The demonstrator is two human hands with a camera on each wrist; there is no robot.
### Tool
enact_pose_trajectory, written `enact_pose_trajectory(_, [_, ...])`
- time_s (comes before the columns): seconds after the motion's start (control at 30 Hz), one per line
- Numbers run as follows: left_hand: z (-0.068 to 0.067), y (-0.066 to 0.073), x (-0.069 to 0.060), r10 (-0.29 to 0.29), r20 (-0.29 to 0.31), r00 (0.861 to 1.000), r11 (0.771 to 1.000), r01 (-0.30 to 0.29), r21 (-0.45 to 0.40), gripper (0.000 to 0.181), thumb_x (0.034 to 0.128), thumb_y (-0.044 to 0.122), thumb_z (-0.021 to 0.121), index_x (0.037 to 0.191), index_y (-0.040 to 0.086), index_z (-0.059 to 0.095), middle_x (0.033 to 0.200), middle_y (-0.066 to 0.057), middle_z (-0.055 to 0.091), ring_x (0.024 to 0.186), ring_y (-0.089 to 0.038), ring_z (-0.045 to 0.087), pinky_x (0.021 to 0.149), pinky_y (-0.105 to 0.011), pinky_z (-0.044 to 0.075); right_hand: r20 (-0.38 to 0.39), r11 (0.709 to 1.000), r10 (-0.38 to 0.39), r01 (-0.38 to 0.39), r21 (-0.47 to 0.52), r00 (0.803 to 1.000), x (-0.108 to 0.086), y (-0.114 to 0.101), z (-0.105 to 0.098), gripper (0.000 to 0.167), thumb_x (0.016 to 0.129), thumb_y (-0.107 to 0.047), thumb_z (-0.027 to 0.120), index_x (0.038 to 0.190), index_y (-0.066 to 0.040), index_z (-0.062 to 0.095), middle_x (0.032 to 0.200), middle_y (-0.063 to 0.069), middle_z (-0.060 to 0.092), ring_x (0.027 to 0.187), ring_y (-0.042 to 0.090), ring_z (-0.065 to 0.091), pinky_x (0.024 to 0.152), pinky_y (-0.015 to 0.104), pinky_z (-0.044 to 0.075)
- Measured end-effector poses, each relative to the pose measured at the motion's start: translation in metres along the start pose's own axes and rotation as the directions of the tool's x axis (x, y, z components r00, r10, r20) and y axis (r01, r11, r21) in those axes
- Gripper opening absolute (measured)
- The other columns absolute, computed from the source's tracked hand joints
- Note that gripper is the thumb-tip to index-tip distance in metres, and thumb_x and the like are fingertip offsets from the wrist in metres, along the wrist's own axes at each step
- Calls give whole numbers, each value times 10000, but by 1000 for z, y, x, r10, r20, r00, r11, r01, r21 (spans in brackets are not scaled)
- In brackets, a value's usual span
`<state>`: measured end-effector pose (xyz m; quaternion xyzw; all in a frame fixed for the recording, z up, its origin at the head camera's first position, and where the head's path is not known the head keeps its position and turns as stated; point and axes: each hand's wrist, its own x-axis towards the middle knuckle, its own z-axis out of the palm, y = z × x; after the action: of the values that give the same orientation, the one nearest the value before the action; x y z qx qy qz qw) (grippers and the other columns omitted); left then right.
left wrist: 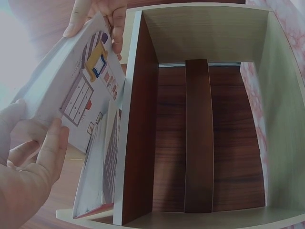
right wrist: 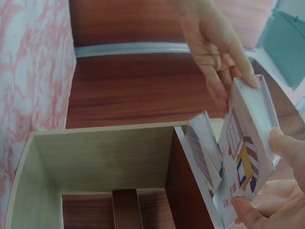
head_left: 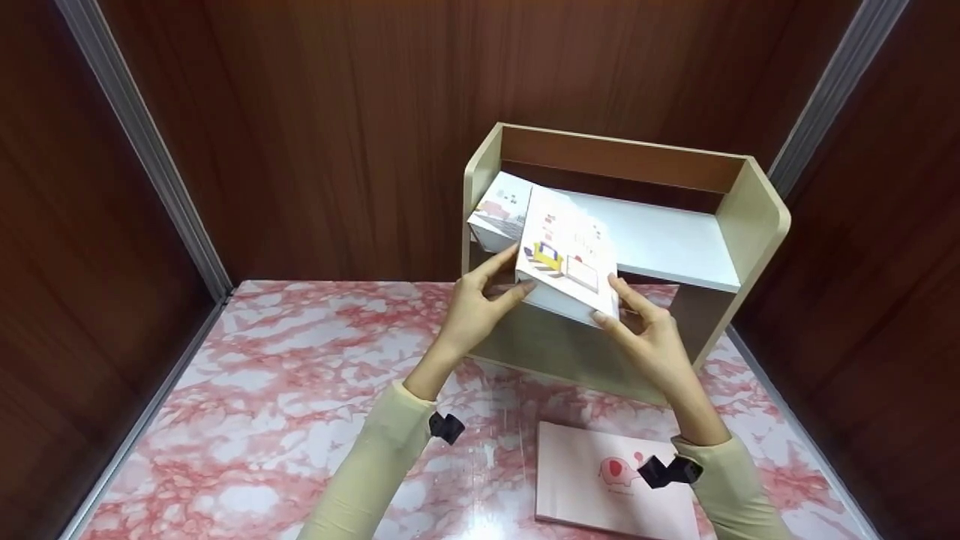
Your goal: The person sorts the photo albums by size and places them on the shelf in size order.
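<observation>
A thick white hardcover book (head_left: 574, 251) with a yellow and purple drawing on its cover is held tilted above the white shelf board (head_left: 671, 236). My left hand (head_left: 480, 300) grips its left side near the lower corner, thumb on the page edge. At the opposite lower corner, my right hand (head_left: 645, 330) pinches it between thumb and fingers. A second white book (head_left: 501, 210) with a pink drawing leans at the shelf's left end, partly behind the held one. In the left wrist view, the second book (left wrist: 97, 164) stands on the board beside the held book (left wrist: 76, 95).
The small wooden bookshelf (head_left: 757, 217) has raised side panels and a back rail, with a compartment below its board. A pink book (head_left: 577, 480) with an elephant drawing lies flat on the marbled table (head_left: 300, 420) in front. Dark wood panels (head_left: 337, 135) surround the table.
</observation>
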<state>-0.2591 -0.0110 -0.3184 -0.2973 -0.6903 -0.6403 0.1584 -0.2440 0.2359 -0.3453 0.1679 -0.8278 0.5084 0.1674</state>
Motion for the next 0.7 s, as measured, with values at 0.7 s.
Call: enact_pose_trajectory(0.7, [1, 4, 2, -13, -12, 1000, 998, 14, 64, 533, 857, 114, 665, 1331, -25, 466, 1239, -200, 573, 1031, -279, 608, 822, -292, 526, -9, 994, -39, 38, -102, 999, 4, 6, -3, 565, 862, -262, 667, 1377, -160, 459, 1269, 170, 552, 976, 237, 624, 744, 102, 482])
